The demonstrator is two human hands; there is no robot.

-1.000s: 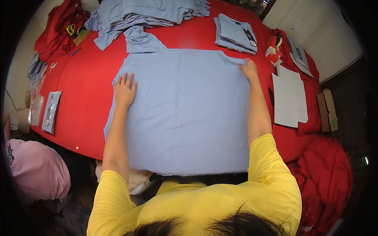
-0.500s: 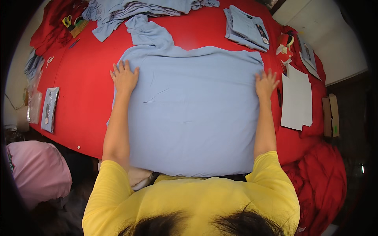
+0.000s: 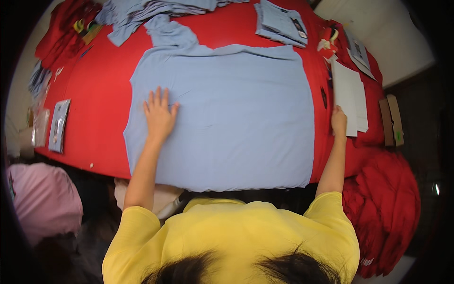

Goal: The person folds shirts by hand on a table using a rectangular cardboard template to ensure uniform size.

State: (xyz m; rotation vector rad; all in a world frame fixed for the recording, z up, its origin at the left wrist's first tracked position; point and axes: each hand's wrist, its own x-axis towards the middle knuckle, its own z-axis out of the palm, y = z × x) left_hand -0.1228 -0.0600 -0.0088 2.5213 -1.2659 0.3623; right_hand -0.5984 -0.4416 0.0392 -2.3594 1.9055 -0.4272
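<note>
A light blue shirt (image 3: 231,118) lies spread flat on the red-covered table in front of me, one sleeve (image 3: 170,32) stretching away at its far left. My left hand (image 3: 161,116) rests palm down on the shirt's left part, fingers spread. Beyond the shirt's right edge, my right hand (image 3: 339,120) has its fingers closed on the near left edge of white sheets of paper or card (image 3: 349,92). How many sheets it grips cannot be made out. A slim dark tool (image 3: 324,97) lies between shirt and sheets.
Folded blue shirts (image 3: 279,26) are stacked at the far right, and loose blue garments (image 3: 137,19) at the far left. A bagged folded shirt (image 3: 58,126) lies near the left edge. Red cloth (image 3: 378,208) hangs at right. A pink-clothed person (image 3: 45,201) is at lower left.
My right hand has left the shirt's right edge and moved right and nearer, closing on the white sheets. My left hand has slid inward and nearer across the shirt. The view has shifted slightly.
</note>
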